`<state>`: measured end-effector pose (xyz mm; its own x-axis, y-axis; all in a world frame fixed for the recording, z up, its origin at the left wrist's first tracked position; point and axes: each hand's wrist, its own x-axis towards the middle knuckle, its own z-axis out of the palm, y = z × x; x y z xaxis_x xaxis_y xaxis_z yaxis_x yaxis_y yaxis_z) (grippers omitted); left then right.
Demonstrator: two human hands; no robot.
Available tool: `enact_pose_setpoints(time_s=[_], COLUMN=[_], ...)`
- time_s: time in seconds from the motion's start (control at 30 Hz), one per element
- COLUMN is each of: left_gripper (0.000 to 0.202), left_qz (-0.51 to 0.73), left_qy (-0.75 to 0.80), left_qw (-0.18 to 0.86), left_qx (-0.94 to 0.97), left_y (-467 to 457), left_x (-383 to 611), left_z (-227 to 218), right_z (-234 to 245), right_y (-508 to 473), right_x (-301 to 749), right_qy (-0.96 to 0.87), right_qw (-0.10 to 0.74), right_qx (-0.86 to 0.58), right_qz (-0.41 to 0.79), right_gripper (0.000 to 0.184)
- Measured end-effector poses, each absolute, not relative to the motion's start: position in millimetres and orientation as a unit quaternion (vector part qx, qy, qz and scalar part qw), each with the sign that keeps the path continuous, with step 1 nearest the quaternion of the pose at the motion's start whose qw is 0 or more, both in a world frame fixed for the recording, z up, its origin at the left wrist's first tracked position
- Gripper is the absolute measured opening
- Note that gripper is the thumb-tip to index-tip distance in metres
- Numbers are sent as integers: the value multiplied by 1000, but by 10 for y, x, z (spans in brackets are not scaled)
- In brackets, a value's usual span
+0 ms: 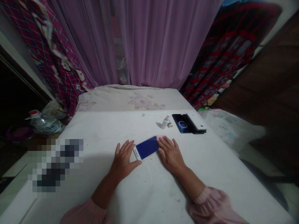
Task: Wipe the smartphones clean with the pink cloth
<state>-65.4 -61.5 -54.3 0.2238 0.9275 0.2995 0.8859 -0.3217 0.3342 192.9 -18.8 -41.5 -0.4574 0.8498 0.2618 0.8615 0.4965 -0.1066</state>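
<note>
A white smartphone (147, 148) lies slanted on the white-covered table, its screen lit plain blue. My left hand (123, 158) is at the phone's left end, fingers spread and thumb along the near corner, holding nothing in its grasp. At the opposite end, my right hand (171, 155) lies flat with fingers stretched out, touching the phone's right edge. A bit of pink cloth (160, 137) shows beside the right fingertips; the rest of it is hidden under that hand.
Beyond my right hand stand a white spray bottle (166, 121) and a small round item. Farther right lie a dark phone (182, 123) and a white phone (196, 120). A blurred-out patch (56, 166) covers something at left. Near the left edge is a large water bottle (44, 121).
</note>
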Motion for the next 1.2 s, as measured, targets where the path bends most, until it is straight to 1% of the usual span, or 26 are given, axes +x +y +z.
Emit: enact_pose_setpoints(time_s=[0.2, 0.5, 0.73, 1.07, 1.2], left_gripper=[62, 62, 64, 63, 63], left_qz=[221, 216, 198, 205, 208], left_qy=[582, 566, 556, 561, 559], left_qw=[43, 42, 66, 61, 54], left_qx=[782, 794, 804, 800, 801], left_y=[-615, -622, -590, -583, -585], left_x=[-653, -676, -707, -702, -699], left_z=[-549, -579, -551, -592, -609], right_z=[-336, -425, -360, -219, -210], right_y=[106, -210, 2, -113, -186], right_x=[1691, 1947, 1815, 1331, 1073], right_qy=[-833, -824, -812, -855, -870], right_qw=[147, 153, 176, 200, 201], right_qx=[-532, -546, -555, -467, -439], right_qz=[23, 22, 46, 100, 99], right_gripper=[43, 44, 42, 35, 33])
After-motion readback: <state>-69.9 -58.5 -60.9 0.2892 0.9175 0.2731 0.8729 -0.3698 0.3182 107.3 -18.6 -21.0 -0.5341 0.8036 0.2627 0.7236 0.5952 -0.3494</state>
